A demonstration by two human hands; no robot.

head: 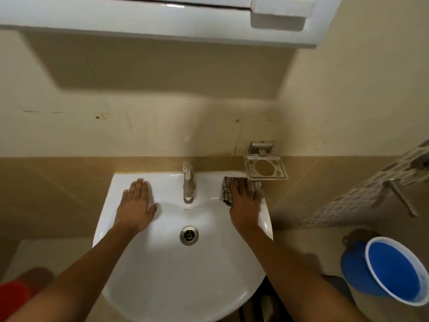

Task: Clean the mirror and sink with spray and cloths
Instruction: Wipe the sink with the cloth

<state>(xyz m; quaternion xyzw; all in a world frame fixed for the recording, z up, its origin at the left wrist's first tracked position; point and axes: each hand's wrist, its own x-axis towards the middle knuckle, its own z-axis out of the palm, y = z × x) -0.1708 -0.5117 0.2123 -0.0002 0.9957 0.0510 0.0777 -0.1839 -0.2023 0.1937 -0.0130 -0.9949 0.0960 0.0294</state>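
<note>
- The cloth (241,189) is a thin checked rag spread on the back right ledge of the white sink (162,275), just below the metal holder (265,170) fixed to the wall. It looks light and limp, so it will likely bunch and slide rather than keep any shape.
- Judged from how it lies, it handles best under a flat palm for wiping, or gathered at its middle to lift it. An edge pinch would let the rest hang and drag.
- The glazed ledge looks smooth and probably slippery when wet, so the cloth should glide easily and needs steady downward pressure.
- The right hand (243,203) lies flat on the cloth, fingers (241,184) straight and near together, pressing it to the ledge and not curled round it. The hand is a little blurred.
- The left hand (137,203) rests palm down on the bare ledge left of the tap (188,182), fingers extended and slightly spread, thumb out toward the basin. It holds nothing and seems to brace.
- The drain (189,235) sits in the basin between the two forearms.
- No spray bottle shows. A blue bucket (392,273) stands on the floor to the right. Only the lower edge of the cabinet (139,17) appears above, and I cannot tell the state of the mirror.
</note>
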